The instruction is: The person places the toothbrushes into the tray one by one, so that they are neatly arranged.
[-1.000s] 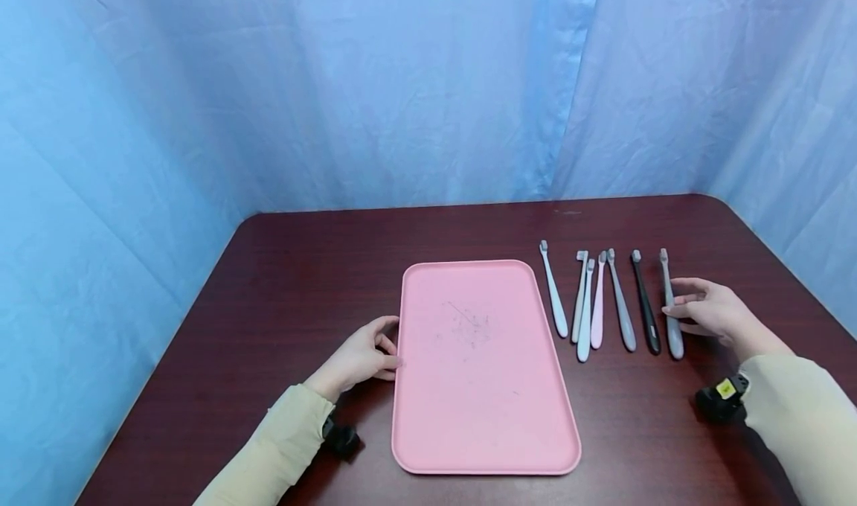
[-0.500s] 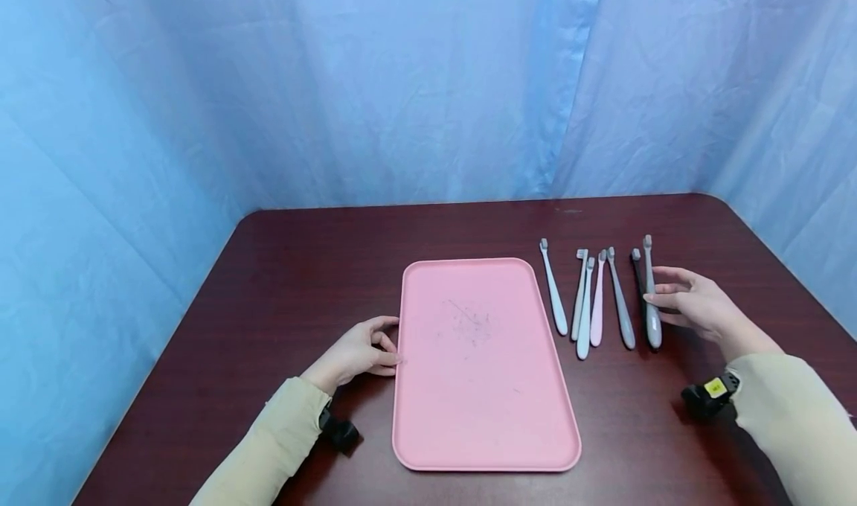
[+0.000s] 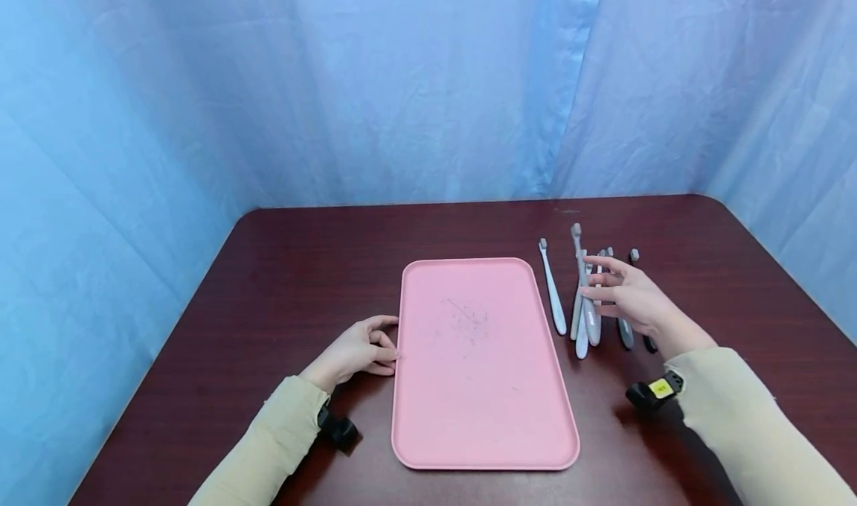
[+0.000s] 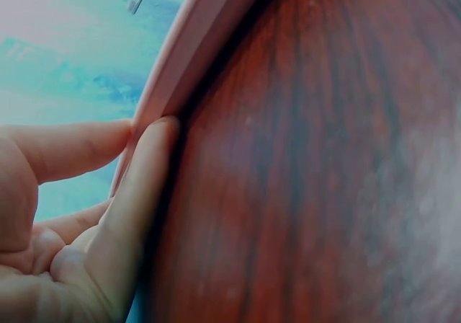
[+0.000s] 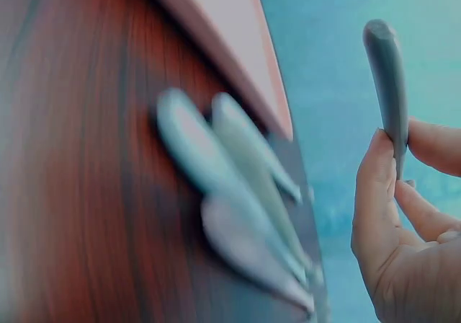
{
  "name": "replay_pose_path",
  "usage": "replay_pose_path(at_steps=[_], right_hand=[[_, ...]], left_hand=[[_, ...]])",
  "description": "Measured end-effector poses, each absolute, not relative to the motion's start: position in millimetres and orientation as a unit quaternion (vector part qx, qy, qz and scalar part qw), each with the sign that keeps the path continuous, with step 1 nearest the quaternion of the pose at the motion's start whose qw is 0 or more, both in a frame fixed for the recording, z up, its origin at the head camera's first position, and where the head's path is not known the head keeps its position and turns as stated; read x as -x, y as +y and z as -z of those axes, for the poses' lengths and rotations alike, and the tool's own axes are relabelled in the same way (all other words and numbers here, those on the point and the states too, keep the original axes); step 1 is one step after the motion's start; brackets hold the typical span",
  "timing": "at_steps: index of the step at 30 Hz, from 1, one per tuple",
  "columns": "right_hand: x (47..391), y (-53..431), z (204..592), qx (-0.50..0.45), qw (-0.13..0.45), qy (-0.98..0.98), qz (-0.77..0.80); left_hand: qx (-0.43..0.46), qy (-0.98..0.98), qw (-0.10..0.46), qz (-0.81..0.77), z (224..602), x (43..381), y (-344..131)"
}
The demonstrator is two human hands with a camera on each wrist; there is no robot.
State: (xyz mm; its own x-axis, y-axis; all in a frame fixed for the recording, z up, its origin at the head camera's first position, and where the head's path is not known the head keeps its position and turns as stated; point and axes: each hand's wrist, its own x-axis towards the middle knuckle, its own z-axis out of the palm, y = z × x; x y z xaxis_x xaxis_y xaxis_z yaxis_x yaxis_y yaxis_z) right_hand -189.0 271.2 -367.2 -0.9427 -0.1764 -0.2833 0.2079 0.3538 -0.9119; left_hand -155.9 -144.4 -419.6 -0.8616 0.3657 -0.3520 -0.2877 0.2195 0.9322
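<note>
A grey toothbrush is pinched between the thumb and fingers of my right hand, head end pointing away. In the right wrist view its rounded handle stands up from the fingertips, raised over the other brushes. Below and around it lie light blue, white and pink toothbrushes, partly covered by the hand in the head view. My left hand grips the left rim of a pink tray, fingers bent. Up close, its thumb and a finger meet at the tray's edge.
A pale blue toothbrush lies by the tray's right side. A black toothbrush and another grey one lie partly behind the right hand. Blue curtains enclose the dark wooden table at the back and sides.
My right hand has lifted the grey toothbrush from the far right of the row and carried it left, past the black one, over the pale brushes. The left hand stays at the tray.
</note>
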Motion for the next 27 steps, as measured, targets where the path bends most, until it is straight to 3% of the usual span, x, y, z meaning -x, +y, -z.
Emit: replay_pose_path(at_steps=[27], right_hand=[[189.8,168.6,383.6,0.055,0.178,0.720,0.669]], left_hand=[[-0.026,0.744,0.253,-0.618,420.6,155.0,-141.3]])
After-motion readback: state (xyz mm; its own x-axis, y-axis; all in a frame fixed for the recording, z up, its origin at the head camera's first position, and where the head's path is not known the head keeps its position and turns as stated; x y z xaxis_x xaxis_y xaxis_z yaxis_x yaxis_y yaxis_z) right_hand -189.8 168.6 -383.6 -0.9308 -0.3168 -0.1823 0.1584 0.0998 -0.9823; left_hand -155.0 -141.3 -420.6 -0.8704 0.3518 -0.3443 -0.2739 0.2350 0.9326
